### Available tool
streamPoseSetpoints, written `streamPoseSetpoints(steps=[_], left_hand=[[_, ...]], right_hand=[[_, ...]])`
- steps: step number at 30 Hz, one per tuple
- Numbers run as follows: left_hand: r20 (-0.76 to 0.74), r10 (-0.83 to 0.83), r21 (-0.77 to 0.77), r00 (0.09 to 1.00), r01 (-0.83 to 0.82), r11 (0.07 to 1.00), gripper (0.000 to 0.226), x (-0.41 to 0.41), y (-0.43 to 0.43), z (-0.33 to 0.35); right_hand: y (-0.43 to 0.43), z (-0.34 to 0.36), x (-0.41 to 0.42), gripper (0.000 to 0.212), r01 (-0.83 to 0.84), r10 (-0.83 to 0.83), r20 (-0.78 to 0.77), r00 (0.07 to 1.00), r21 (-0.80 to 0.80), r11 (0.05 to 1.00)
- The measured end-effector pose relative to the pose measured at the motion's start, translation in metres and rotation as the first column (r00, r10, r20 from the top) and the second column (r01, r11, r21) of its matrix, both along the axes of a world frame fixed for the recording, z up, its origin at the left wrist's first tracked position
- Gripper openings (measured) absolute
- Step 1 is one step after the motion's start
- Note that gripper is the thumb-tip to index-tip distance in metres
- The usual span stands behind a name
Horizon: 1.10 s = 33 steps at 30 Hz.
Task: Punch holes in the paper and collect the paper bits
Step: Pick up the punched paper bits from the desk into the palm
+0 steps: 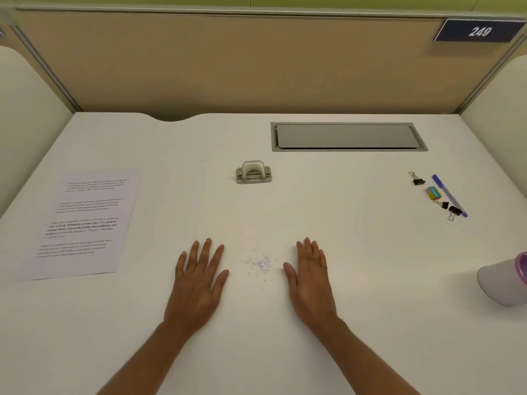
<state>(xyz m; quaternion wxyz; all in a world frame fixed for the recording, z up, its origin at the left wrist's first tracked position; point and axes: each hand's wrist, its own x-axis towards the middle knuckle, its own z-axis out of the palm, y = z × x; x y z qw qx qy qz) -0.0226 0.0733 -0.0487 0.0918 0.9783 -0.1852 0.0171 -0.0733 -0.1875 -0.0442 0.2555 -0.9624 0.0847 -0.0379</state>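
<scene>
A small heap of pale paper bits (261, 265) lies on the white desk (356, 252) near the front middle. My left hand (198, 283) rests flat on the desk just left of the bits, fingers spread, holding nothing. My right hand (309, 276) lies flat just right of them, fingers together, also holding nothing. A grey two-hole punch (253, 171) stands further back, in the middle. A printed sheet of paper (81, 223) lies at the left of the desk.
A grey cable hatch (348, 136) is set into the desk at the back right. Binder clips (417, 181), a small colourful box (434, 193) and a blue pen (449, 195) lie at the right. A white cup with a purple rim (504, 280) lies on its side at the right edge.
</scene>
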Motion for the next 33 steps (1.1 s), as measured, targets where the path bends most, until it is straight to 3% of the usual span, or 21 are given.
streamPoseSetpoints(steps=[10,15,19,22,29,33], left_hand=[[-0.023,-0.051,0.018,0.998,0.052,0.999,0.057,0.004,0.001,0.001],[-0.034,-0.046,0.021,0.998,0.047,0.999,0.057,0.003,0.0,0.003],[-0.035,-0.039,0.025,0.999,0.04,0.999,0.057,0.002,0.001,0.004],[-0.038,-0.038,0.022,0.999,0.039,0.999,0.057,0.002,0.0,0.003],[-0.031,-0.033,0.004,0.999,0.034,0.999,0.057,0.002,0.0,0.003],[-0.032,-0.032,0.006,0.999,0.032,0.999,0.056,0.002,0.0,0.002]], right_hand=[[0.063,-0.001,0.007,0.057,-0.192,0.191,0.021,0.981,0.072,0.979],[0.056,0.019,-0.005,0.066,-0.175,0.166,0.057,0.985,0.249,0.953],[0.03,0.015,-0.035,0.1,-0.091,0.089,-0.117,0.989,-0.012,0.996],[0.039,0.005,-0.039,0.098,-0.095,0.079,-0.122,0.989,-0.127,0.987],[0.04,-0.001,0.023,0.102,-0.057,0.043,-0.084,0.996,-0.172,0.983],[0.028,0.007,0.05,0.104,-0.078,0.07,-0.096,0.993,-0.082,0.994]])
